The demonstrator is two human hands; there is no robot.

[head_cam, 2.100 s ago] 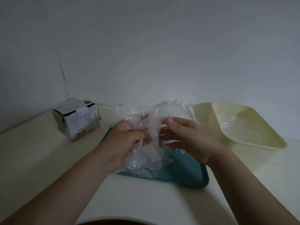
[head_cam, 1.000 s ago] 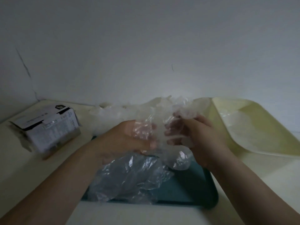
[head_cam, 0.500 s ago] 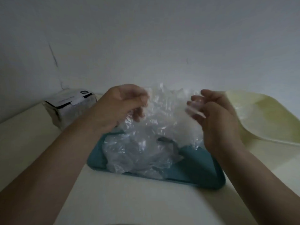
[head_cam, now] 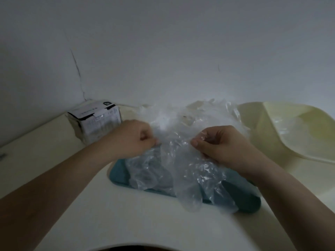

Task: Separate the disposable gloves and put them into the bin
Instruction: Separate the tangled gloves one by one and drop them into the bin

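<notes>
A clump of clear disposable gloves (head_cam: 183, 171) hangs over the teal tray (head_cam: 117, 175) in the middle of the table. My left hand (head_cam: 134, 140) pinches the plastic at its left upper edge. My right hand (head_cam: 219, 144) pinches the cuff of a glove on the right, whose fingers dangle down past the tray's front edge. More crumpled clear plastic (head_cam: 192, 113) rises behind both hands. The pale yellow bin (head_cam: 257, 127) lies at the right, with some clear plastic (head_cam: 288, 127) inside it.
A small white cardboard box (head_cam: 97, 120) with black print stands at the back left near the wall corner. The wall runs close behind the tray and the bin. The cream table surface (head_cam: 126, 220) extends toward me in front of the tray.
Both hands have come down from a raised spread and now hold the plastic lower over the tray. A glove now hangs stretched from my right hand.
</notes>
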